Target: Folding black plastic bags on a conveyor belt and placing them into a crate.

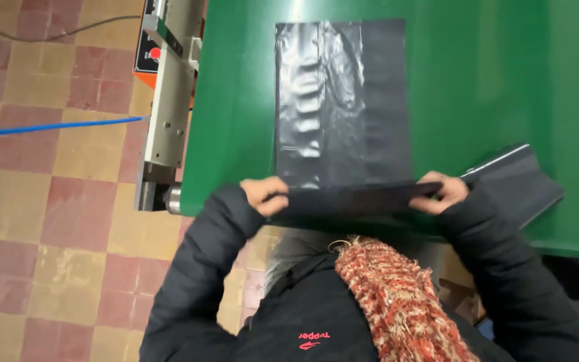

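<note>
- The black plastic bag point(341, 100) lies flat on the green table point(236, 100), stretching away from the person; its far end reaches toward the table's far edge and its near end sits at the near edge, by the person's chest
- The near end of the bag is folded over into a narrow dark strip running side to side between the two hands
- The left hand point(265, 195) grips the left end of that strip; thumb and fingers are pinched on the plastic, curled in tight
- The right hand point(442, 192) grips the right end of the strip at the bag's near right corner; fingers are bent and closed on the fold
- A stack of more black bags point(521, 181) lies just right of the bag, tilted, with a thin pale line along its upper edge; it lies close beside the right hand, and whether they touch cannot be told
- A grey metal machine point(169, 100) with an orange panel stands left of the bag, against the table's left edge
- A blue hose point(48, 126) runs across the tiled floor point(55, 221) to the machine, further left of the bag
- A red knitted scarf point(397, 302) hangs below the bag's near end, on the person's black jacket
</note>
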